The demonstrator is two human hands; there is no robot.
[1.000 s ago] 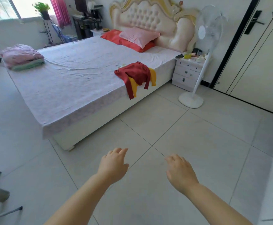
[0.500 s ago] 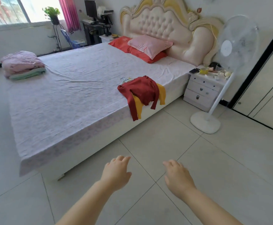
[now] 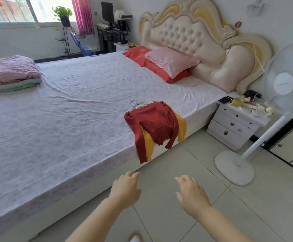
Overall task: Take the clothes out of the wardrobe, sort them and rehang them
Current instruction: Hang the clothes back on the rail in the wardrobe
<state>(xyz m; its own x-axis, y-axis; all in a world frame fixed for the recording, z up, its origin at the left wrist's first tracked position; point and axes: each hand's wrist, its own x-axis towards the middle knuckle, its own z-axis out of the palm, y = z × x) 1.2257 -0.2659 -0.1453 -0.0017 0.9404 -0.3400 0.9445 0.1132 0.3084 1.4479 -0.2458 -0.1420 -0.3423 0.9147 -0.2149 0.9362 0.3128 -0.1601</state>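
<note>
A dark red sweater (image 3: 155, 123) lies on the near edge of the bed (image 3: 63, 119), on top of a yellow sweater (image 3: 182, 126). Sleeves of both hang over the bed's side. Thin hangers (image 3: 137, 103) stick out behind them. My left hand (image 3: 125, 189) and my right hand (image 3: 192, 194) reach forward over the tiled floor, below the sweaters and apart from them. Both hands hold nothing and their fingers are loosely spread.
A white standing fan (image 3: 264, 123) is on the floor at the right, beside a cluttered white nightstand (image 3: 236, 124). Folded pink bedding (image 3: 13, 74) sits at the bed's far left. Pillows (image 3: 168, 63) lie by the headboard. Pale wardrobe doors (image 3: 292, 151) are at the far right.
The view has come closer to the bed and turned left; the sweaters are nearer and the wardrobe doors have slid toward the right edge. Both hands stay held out, holding nothing.
</note>
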